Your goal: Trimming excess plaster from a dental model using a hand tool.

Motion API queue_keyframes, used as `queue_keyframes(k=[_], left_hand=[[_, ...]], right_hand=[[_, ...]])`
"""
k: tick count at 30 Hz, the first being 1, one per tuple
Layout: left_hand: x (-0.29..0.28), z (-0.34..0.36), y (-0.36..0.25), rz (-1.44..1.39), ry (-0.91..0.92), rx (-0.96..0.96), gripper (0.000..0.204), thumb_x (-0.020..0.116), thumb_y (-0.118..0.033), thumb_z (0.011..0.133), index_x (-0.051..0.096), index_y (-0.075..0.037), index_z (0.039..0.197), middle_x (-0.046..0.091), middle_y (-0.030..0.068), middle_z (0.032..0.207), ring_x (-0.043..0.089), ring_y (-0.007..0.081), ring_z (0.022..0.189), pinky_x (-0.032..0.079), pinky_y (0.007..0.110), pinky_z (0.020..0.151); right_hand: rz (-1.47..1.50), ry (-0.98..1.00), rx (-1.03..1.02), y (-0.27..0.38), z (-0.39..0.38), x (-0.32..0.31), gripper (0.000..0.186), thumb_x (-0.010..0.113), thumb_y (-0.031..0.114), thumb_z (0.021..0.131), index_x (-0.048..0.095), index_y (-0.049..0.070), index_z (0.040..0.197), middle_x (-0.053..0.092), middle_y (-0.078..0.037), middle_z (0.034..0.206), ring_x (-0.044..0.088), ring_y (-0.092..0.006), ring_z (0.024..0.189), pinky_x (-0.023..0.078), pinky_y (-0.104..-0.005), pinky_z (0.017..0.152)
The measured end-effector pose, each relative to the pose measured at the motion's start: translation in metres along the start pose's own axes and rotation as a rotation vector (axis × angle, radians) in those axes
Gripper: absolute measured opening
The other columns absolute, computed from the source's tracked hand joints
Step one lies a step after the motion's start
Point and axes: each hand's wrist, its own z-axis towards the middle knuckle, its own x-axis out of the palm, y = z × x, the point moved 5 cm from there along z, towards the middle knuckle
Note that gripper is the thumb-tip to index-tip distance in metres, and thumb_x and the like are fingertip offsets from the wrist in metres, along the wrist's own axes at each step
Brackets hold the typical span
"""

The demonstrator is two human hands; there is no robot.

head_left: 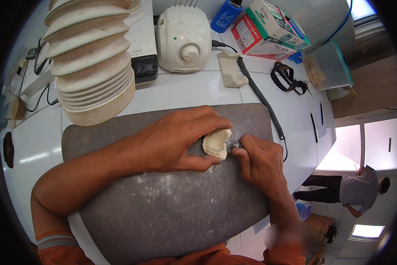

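Observation:
A cream-coloured dental cast (216, 145) with a row of teeth is gripped by my left hand (187, 141), thumb below and fingers above it. My right hand (262, 161) is closed around a rotary handpiece (234, 145), of which only the silvery front end shows. The handpiece's tip meets the right side of the cast, though I cannot tell whether it is cutting. Both hands are over a grey, dusty mat (172, 212). A coiled dark cord (262, 95) runs down toward my right hand from a white control box (184, 39).
A ribbed suction hose (92, 66) hangs at the upper left over the mat. Behind are a cream handpiece rest (230, 70), a blue can (226, 17), stacked boxes (269, 31) and a dark strap (287, 79). To the right, a clear tub (333, 66) and, beyond the table, another person (357, 192).

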Motion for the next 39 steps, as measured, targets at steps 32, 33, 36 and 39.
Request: queue_keyframes(k=[32, 33, 36, 39], left_hand=[[0.0007, 0.0019, 0.0006, -0.015, 0.006, 0.006, 0.073, 0.095, -0.022, 0.087, 0.066, -0.004, 0.151, 0.071, 0.0168, 0.138, 0.073, 0.0358, 0.128, 0.060, 0.046, 0.108], [0.0006, 0.0017, 0.0004, -0.014, 0.006, 0.006, 0.073, 0.095, -0.022, 0.087, 0.066, -0.004, 0.151, 0.071, 0.0168, 0.138, 0.073, 0.0358, 0.128, 0.060, 0.046, 0.108], [0.0005, 0.0012, 0.0008, -0.017, 0.014, -0.016, 0.073, 0.095, -0.022, 0.086, 0.066, -0.004, 0.151, 0.071, 0.0169, 0.139, 0.073, 0.0359, 0.128, 0.059, 0.046, 0.109], [0.0004, 0.0016, 0.0005, -0.013, 0.016, -0.010, 0.074, 0.095, -0.023, 0.086, 0.066, -0.004, 0.151, 0.071, 0.0168, 0.139, 0.073, 0.0358, 0.128, 0.059, 0.046, 0.109]], right_hand=[[-0.005, -0.018, 0.028, 0.0002, -0.0001, -0.0014, 0.037, 0.073, 0.040, 0.111, 0.063, 0.009, 0.094, 0.063, -0.008, 0.075, 0.064, -0.0298, 0.059, 0.047, -0.0438, 0.054], [-0.006, -0.011, 0.023, 0.0002, 0.0002, -0.0013, 0.037, 0.073, 0.040, 0.111, 0.063, 0.009, 0.093, 0.063, -0.008, 0.074, 0.064, -0.0296, 0.059, 0.046, -0.0436, 0.054], [-0.006, 0.000, 0.015, 0.0005, 0.0004, -0.0015, 0.038, 0.073, 0.041, 0.110, 0.062, 0.009, 0.092, 0.063, -0.008, 0.073, 0.064, -0.0292, 0.059, 0.046, -0.0437, 0.053], [-0.003, 0.001, 0.002, -0.0009, -0.0003, -0.0006, 0.038, 0.074, 0.041, 0.110, 0.062, 0.010, 0.091, 0.062, -0.007, 0.073, 0.064, -0.0286, 0.059, 0.046, -0.0438, 0.054]])
